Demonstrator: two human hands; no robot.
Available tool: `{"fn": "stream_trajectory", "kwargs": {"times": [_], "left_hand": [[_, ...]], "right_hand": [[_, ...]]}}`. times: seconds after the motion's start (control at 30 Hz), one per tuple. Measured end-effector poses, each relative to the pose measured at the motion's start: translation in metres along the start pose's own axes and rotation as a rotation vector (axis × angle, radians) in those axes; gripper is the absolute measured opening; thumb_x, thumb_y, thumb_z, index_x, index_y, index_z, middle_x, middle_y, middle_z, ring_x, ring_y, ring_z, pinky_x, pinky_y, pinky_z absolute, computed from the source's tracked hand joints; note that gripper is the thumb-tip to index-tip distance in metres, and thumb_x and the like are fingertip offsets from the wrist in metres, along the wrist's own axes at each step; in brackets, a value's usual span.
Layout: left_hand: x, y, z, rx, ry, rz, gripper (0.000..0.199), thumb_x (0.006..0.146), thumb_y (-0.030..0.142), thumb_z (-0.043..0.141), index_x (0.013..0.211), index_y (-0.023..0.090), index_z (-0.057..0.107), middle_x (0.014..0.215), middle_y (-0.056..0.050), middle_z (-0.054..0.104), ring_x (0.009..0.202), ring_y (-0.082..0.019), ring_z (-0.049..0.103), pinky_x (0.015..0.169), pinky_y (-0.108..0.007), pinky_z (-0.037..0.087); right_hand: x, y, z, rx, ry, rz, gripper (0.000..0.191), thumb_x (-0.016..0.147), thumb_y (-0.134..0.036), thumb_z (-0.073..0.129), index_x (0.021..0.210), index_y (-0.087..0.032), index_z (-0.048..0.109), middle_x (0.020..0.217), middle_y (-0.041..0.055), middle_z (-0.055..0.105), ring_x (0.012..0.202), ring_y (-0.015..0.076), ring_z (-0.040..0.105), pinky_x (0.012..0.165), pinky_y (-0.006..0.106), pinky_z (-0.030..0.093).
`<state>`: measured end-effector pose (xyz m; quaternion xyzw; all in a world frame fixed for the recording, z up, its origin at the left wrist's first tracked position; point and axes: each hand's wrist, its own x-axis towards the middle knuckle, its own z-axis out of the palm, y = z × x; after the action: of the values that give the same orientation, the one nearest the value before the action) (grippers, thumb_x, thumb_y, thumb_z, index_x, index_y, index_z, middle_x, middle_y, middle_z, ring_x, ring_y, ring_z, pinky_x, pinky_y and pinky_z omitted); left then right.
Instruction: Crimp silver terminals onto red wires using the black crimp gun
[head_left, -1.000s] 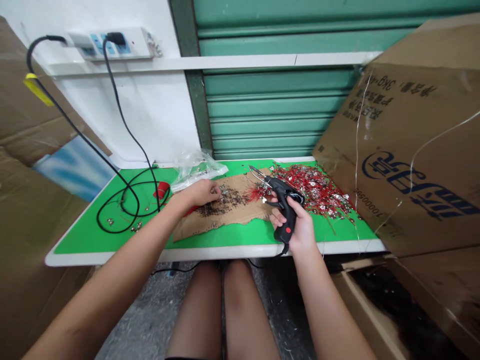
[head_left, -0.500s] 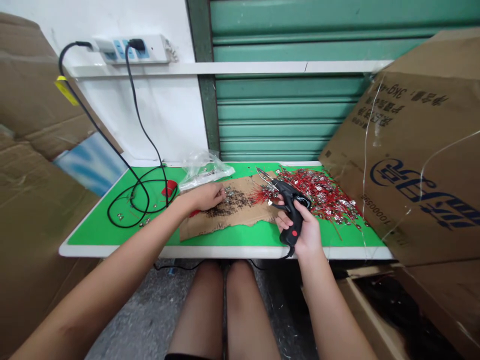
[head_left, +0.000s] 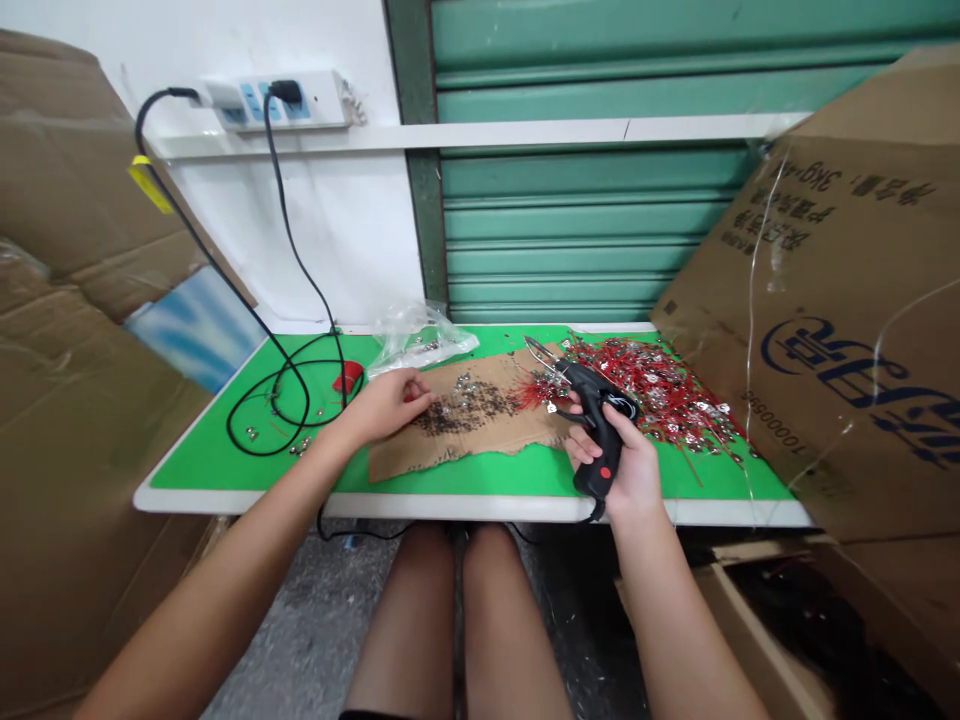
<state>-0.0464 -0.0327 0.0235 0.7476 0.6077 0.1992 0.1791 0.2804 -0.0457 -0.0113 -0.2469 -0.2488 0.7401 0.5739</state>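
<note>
My right hand [head_left: 628,455] is wrapped round the grip of a black soldering gun [head_left: 596,430], its metal tip angled up and left over the cardboard's right end. My left hand [head_left: 391,402] hovers at the left part of a torn cardboard sheet [head_left: 487,442], thumb and fingers drawn together. Anything between those fingertips is too small to make out. Beside them on the cardboard lie many tiny dark parts [head_left: 442,415] and some shiny metal pieces [head_left: 463,388]. Red wires with metal ends form a large pile [head_left: 660,390] right of the gun.
A clear plastic bag [head_left: 420,340] lies behind the cardboard. Left on the green tabletop [head_left: 199,465] are a looped black cable [head_left: 232,415] and a red object [head_left: 347,377]. A power strip [head_left: 319,100] is on the wall. Large cardboard boxes [head_left: 847,270] flank the table.
My left hand has drawn back left from the shiny pieces, uncovering more of the tiny parts. The soldering gun stays in my right hand, over much the same spot. The view has shifted slightly.
</note>
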Motion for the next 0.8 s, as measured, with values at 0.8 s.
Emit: {"fn": "stream_trajectory", "kwargs": {"times": [0.8], "left_hand": [[-0.042, 0.004, 0.01, 0.246, 0.306, -0.116, 0.019, 0.096, 0.028, 0.055, 0.094, 0.018, 0.071, 0.1, -0.01, 0.074, 0.095, -0.024, 0.066, 0.075, -0.032, 0.047]], "right_hand": [[-0.003, -0.002, 0.007, -0.191, 0.037, -0.016, 0.024, 0.087, -0.033, 0.074, 0.105, -0.016, 0.076, 0.088, 0.0029, 0.064, 0.047, 0.0052, 0.034, 0.041, 0.016, 0.045]]}}
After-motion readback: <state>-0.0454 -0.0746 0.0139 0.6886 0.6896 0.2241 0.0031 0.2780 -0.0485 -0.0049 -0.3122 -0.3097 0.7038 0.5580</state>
